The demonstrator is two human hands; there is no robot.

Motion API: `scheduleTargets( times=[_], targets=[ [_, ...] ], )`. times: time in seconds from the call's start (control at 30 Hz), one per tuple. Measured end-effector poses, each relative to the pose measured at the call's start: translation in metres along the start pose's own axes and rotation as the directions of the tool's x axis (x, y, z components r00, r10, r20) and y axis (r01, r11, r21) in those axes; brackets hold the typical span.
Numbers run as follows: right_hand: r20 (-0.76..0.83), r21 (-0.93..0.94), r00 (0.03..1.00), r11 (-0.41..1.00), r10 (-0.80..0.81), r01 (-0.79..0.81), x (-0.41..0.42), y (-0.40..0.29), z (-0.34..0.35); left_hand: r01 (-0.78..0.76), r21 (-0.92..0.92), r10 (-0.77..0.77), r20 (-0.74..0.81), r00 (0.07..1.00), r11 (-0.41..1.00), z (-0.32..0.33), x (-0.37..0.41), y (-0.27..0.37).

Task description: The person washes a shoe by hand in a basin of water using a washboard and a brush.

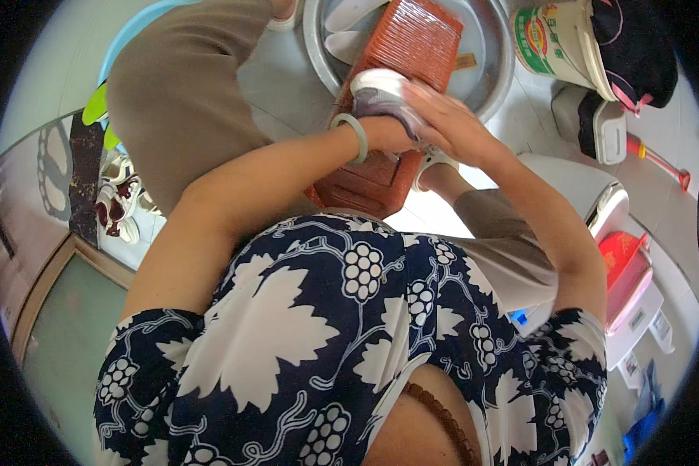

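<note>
A white and grey shoe (378,87) is over a reddish-brown ribbed washboard (416,41). My left hand (387,133), with a pale bangle at the wrist, is at the shoe's opening and holds it; its fingers are hidden. Across the shoe's right side lies my right hand (451,125), blurred, fingers extended against it. Whether anything is under that palm I cannot tell. The washboard slants from a metal basin (505,64) down towards my lap. Inside the basin are pale shoe-shaped pieces (349,46) and a small yellow-brown block (465,61) beside the board.
At the upper right stands a white bucket (550,43) with printing, beside a black bag (638,52). Several shoes (119,204) lie on the floor at left, near a light-blue basin (119,49). A red-patterned box (620,256) is at right.
</note>
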State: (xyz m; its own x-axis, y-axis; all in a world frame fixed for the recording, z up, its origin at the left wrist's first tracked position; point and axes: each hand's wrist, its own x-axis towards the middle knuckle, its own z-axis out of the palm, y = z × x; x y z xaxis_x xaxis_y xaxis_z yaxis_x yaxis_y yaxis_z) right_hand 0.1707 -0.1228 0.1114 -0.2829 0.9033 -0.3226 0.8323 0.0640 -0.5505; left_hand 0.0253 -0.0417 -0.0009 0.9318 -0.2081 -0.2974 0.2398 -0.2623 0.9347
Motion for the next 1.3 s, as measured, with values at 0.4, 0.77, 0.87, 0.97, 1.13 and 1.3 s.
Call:
scheduleTargets(
  times=[0.4, 0.77, 0.87, 0.97, 1.13, 1.3],
  targets=[
    [-0.115, 0.005, 0.988, 0.995, -0.103, 0.104, 0.071, -0.025, 0.019, -0.087, 0.333, 0.253, -0.496, 0.831, 0.939, 0.044, 0.035, -0.047],
    [-0.407, -0.133, 0.86, 0.912, 0.307, -0.389, -0.027, -0.027, 0.033, -0.205, 0.121, 0.226, -0.197, 0.954, 0.971, -0.014, 0.012, 0.008],
    [-0.524, 0.207, 0.82, 0.968, 0.23, -0.139, 0.036, -0.026, 0.039, -0.215, 0.033, 0.217, -0.2, 0.955, 0.976, -0.02, -0.001, 0.016],
    [-0.548, 0.319, 0.791, 0.942, 0.273, -0.104, 0.045, -0.036, 0.026, -0.206, -0.154, 0.151, -0.308, 0.939, 0.966, -0.02, -0.008, 0.015],
    [-0.699, -0.028, 0.693, 0.962, 0.174, -0.27, -0.014, 0.007, 0.03, 0.104, -0.671, -0.331, -0.22, 0.918, 0.734, -0.029, 0.004, 0.052],
    [-0.83, 0.0, 0.453, 0.813, 0.324, -0.582, 0.015, 0.019, 0.025, -0.255, -0.927, -0.184, -0.312, 0.932, 0.276, -0.025, 0.013, 0.05]
  ],
)
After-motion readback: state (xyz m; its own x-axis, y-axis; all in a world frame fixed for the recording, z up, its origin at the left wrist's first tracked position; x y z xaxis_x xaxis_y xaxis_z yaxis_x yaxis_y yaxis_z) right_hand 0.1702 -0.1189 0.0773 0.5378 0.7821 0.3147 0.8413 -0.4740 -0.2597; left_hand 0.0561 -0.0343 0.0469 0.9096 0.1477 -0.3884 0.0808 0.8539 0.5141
